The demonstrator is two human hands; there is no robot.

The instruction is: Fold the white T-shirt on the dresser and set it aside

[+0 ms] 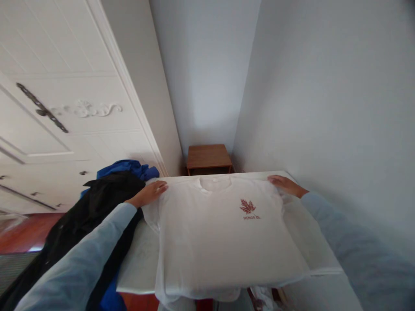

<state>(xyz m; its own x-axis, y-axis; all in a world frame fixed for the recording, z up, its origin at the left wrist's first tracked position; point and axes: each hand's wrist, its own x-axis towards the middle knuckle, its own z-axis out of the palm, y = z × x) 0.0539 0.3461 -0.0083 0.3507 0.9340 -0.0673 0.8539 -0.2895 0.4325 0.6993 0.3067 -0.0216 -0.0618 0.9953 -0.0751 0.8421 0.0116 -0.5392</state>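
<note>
A white T-shirt (214, 233) with a red leaf print (248, 206) lies spread front-up on a white table (136, 263). My left hand (152, 192) rests flat on the shirt's left shoulder, fingers stretched out. My right hand (283, 183) lies flat on the right shoulder, fingers extended too. Both arms wear light blue sleeves. The shirt's hem hangs over the table's near edge.
A heap of black clothing (97, 203) and blue clothing (129, 167) sits at the table's left end. A small brown wooden stand (209, 156) is in the far corner. A white panelled door (65, 108) is on the left, a grey wall (324, 108) close on the right.
</note>
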